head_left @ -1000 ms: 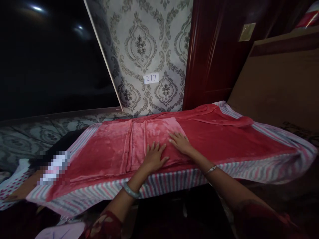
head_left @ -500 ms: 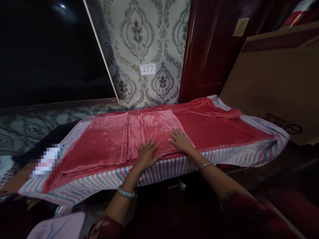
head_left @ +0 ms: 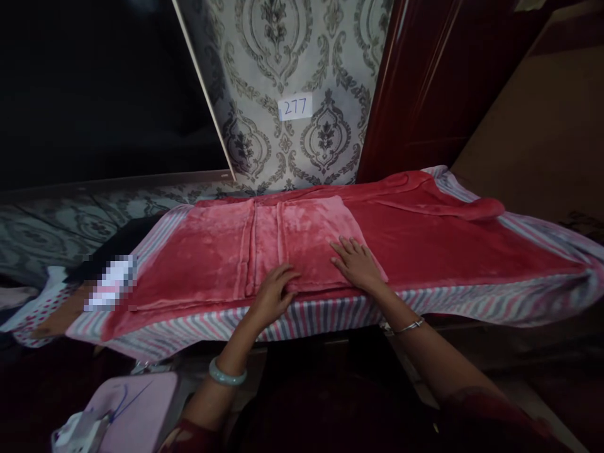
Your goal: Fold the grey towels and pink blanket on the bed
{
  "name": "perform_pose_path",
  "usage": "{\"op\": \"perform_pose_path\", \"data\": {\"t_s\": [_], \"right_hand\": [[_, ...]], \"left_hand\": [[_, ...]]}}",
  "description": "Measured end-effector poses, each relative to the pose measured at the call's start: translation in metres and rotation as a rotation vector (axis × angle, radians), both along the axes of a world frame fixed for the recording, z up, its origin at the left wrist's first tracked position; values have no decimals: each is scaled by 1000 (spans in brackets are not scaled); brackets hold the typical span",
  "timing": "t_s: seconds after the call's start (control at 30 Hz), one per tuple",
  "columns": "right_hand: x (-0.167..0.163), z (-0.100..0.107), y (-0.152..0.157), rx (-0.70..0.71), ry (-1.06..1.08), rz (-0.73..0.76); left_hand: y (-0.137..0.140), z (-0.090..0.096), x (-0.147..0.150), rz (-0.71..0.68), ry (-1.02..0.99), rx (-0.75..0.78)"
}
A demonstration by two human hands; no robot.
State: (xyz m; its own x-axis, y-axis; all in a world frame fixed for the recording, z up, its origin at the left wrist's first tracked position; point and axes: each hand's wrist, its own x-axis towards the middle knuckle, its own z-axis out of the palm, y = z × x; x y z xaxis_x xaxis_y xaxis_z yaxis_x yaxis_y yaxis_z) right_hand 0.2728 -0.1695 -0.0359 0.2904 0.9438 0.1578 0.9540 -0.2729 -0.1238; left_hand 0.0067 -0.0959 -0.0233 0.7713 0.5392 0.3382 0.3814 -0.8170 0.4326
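A red plush blanket (head_left: 448, 245) lies spread over a table, with its left part folded over in layers and raised folds near the middle. My left hand (head_left: 274, 294) rests at the near edge of the folded part, its fingers bent but apart. Flat on the folded layer, close to its right edge, lies my right hand (head_left: 357, 265) with fingers stretched out. Neither hand grips the fabric. Beneath the blanket a striped cloth (head_left: 330, 314) in white, grey and pink hangs over the front edge.
A large dark screen (head_left: 104, 94) stands at the back left. On the patterned wall is a paper label (head_left: 295, 106) reading 277. A cardboard box (head_left: 542, 119) leans at the right. Below the table's left end is a pink stool (head_left: 146, 402) with a white object on it.
My left hand's fingers have curled and lifted slightly from lying flat. My right hand stays flat near the fold's edge. The camera view has tilted down and shifted a little.
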Motion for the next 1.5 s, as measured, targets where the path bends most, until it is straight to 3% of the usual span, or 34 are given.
{"op": "perform_pose_path", "data": {"t_s": [0.1, 0.33, 0.53, 0.7, 0.83, 0.97, 1.1, 1.17, 1.5], "right_hand": [[1, 1, 0, 13, 14, 6], [-4, 2, -3, 142, 55, 2], [-11, 2, -6, 108, 56, 6], [-11, 2, -4, 120, 69, 19], [-12, -1, -2, 150, 63, 19], [-14, -1, -2, 151, 60, 11], [-13, -3, -3, 144, 50, 28], [-12, -5, -3, 121, 42, 33], [-7, -25, 0, 149, -42, 47]], "left_hand": [[2, 4, 2, -19, -52, 5], [1, 0, -7, -4, -113, 273], [-6, -18, -14, 32, -151, 240], [-1, -2, -20, 34, -280, 138], [10, 20, -6, 131, -334, 194], [17, 33, 31, 170, -77, 204], [15, 26, 59, 249, 329, 49], [13, 21, 62, 255, 434, -14], [10, 15, 54, 259, 396, -65]]}}
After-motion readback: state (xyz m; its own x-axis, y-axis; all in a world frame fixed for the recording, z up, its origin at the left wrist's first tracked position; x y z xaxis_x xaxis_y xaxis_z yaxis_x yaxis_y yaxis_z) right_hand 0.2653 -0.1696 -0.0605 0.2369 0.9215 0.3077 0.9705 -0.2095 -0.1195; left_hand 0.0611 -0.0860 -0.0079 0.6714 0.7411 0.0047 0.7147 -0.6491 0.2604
